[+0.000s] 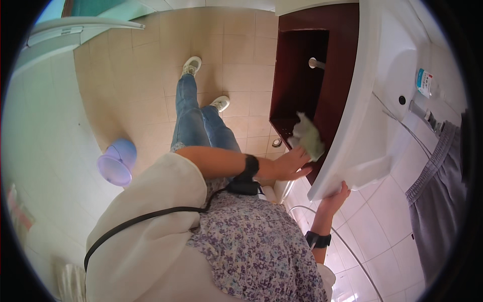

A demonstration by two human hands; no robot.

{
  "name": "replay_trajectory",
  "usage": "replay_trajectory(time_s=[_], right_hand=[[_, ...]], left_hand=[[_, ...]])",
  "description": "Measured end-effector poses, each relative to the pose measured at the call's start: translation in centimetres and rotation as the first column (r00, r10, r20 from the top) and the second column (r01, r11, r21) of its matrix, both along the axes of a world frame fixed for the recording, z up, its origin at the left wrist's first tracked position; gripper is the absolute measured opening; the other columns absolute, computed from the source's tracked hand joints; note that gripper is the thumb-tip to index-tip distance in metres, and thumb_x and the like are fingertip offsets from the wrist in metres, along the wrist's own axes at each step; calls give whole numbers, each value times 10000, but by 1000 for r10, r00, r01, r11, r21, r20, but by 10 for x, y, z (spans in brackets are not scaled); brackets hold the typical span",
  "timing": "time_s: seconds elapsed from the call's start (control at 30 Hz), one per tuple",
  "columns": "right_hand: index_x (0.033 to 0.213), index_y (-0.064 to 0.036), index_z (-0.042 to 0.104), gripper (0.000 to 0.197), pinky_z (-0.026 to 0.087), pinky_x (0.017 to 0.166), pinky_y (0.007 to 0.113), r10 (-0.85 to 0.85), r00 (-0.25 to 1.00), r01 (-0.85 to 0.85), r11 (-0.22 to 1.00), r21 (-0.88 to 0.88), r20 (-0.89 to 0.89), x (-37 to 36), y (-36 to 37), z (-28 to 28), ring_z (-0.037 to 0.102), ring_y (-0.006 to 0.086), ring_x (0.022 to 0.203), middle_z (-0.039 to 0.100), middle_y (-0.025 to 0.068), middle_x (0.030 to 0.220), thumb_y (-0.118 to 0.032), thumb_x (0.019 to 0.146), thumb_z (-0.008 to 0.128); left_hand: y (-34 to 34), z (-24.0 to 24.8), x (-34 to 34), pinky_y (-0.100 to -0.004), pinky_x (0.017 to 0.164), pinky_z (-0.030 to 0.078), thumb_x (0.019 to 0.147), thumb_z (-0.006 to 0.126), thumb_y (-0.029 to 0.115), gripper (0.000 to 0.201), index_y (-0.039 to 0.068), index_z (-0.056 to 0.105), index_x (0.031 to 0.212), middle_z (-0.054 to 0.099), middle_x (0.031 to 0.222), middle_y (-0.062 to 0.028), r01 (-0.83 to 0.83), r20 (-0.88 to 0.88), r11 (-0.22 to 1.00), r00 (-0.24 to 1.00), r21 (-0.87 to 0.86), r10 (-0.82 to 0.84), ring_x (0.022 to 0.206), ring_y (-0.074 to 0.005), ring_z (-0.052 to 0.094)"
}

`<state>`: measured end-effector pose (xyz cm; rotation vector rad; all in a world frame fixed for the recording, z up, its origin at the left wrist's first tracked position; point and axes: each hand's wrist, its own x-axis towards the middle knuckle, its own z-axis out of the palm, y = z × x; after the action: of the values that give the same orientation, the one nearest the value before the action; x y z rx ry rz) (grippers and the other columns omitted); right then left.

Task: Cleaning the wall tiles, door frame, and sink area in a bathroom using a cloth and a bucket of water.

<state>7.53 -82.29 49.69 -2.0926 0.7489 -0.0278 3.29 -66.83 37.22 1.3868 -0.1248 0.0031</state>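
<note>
My left hand [290, 164] reaches across to the dark red cabinet [338, 75] below the sink. Its fingers hold a pale green cloth [308, 138], somewhat blurred, against the cabinet near the lower corner of its opening. Part of the cloth sticks up past the fingers. My right hand [333, 200] grips the near end of the white sink [347, 126], fingers bent over the rim. Black straps with a small device circle both wrists.
A lilac bucket [117, 162] stands on the tiled floor at left. A white pipe [316, 63] shows inside the cabinet. Grey trousers [437, 196] hang beside the faucet [427, 118]. A floor drain [276, 143] lies near the cabinet, and a thin hose [347, 246] runs along the right.
</note>
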Motion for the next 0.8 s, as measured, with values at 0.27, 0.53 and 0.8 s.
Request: replay_trajectory(time_s=[0.27,0.53,0.8], right_hand=[[1247,-40,298,520,292,962,357,-355,935,350,924,154,8,69,-65,23,369,270,1135,331,96,1293,-313,821,418],[1124,12,437,447,435,820,358,-6,998,-7,982,190,64,67,-34,-5,497,250,1002,500,108,1107,-297,808,370],[1109,35,440,461,444,808,372,-13,995,0,993,120,102,69,-29,-7,508,267,981,498,132,1102,-299,800,366]], left_hand=[[-17,-9,-31,-465,932,273,814,473,242,390,-12,434,1107,349,1175,-255,-79,222,990,974,116,52,1087,-425,328],[-35,-25,-34,-488,1013,170,814,458,246,430,33,400,1184,255,1282,-240,-100,470,968,882,229,-20,1210,-450,175],[-29,-28,-8,-530,985,191,808,491,231,328,51,496,1081,393,1188,-191,-273,551,941,826,199,123,1162,-380,291]])
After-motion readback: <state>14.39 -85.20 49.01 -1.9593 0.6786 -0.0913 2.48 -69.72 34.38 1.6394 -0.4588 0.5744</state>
